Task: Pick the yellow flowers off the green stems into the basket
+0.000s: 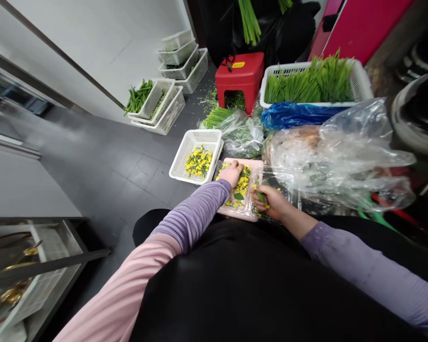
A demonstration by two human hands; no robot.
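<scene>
Yellow flowers [244, 181] lie in pink tray [257, 164], rim likely containing them. Left hand [231, 173] sits half-curled, far-left corner, hold unclear; right hand [268, 201] grips sprigs [261, 196], right edge.

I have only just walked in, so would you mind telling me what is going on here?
A person has both hands among yellow flowers. The left hand is on those in a clear plastic container over a pink tray. The right hand holds green sprigs with yellow blooms. Left of the tray, a white basket holds more yellow flowers. Farther back, a red stool stands beside a white crate of green stalks.
</scene>
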